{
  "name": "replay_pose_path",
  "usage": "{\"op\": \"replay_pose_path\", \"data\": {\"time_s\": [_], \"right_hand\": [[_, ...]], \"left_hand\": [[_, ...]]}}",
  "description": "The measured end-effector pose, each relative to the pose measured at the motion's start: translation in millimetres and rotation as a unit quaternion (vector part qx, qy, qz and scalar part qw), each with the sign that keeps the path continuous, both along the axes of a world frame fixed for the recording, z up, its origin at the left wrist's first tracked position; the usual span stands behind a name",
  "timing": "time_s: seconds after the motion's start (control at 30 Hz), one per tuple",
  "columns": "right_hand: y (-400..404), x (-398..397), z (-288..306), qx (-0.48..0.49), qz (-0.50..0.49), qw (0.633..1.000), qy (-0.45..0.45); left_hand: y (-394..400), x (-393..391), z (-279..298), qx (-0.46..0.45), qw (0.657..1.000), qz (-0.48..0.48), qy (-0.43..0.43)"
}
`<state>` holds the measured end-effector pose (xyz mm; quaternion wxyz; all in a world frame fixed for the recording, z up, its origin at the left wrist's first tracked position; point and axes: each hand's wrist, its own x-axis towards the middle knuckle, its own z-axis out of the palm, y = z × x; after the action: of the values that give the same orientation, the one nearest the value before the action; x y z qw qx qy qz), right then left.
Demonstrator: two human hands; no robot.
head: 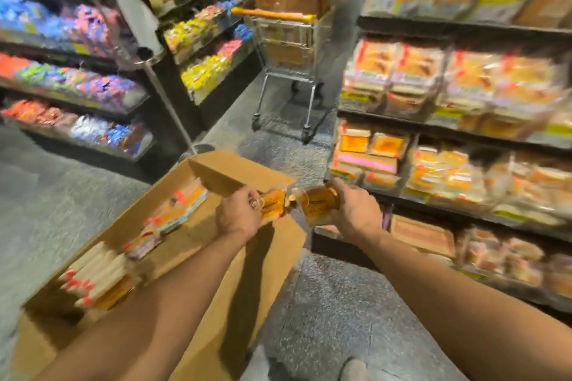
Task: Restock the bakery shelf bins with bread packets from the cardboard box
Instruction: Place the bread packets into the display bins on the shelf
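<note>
Open brown cardboard box (173, 257) holds more packets low left. Above its far edge, left hand (238, 213) grips one orange clear-wrapped bread packet (274, 202); right hand (356, 210) grips another packet (315, 201), near the black bakery shelf (464, 130).

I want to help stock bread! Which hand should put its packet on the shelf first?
Probably the right hand: its bread packet is already beside the bakery shelf, while the left hand is over the cardboard box.
</note>
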<state>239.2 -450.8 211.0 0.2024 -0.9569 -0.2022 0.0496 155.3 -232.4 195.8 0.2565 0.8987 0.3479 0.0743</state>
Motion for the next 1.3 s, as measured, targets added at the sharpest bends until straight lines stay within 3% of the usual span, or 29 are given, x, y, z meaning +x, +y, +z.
{"op": "replay_pose_path", "data": {"time_s": [0.4, 0.53, 0.93, 1.13, 1.3], "right_hand": [[-133.1, 158.7, -29.2, 0.052, -0.155, 0.986, -0.032], [-133.8, 202.2, -49.4, 0.054, -0.188, 0.981, -0.001], [-91.7, 353.4, -121.5, 0.01, -0.257, 0.964, 0.067], [-82.0, 389.2, -164.0, -0.009, -0.261, 0.959, 0.105], [-83.3, 410.2, -192.7, -0.036, -0.248, 0.965, 0.08]], "left_hand": [[-116.8, 196.3, -4.6, -0.039, 0.997, -0.07, -0.012], [-120.3, 257.0, -22.8, -0.022, 0.994, -0.109, -0.004], [-96.2, 434.7, -113.7, -0.089, 0.985, -0.143, 0.037], [-87.6, 474.5, -163.0, -0.093, 0.983, -0.139, 0.069], [-90.0, 489.1, -177.9, -0.104, 0.976, -0.189, 0.038]]}}
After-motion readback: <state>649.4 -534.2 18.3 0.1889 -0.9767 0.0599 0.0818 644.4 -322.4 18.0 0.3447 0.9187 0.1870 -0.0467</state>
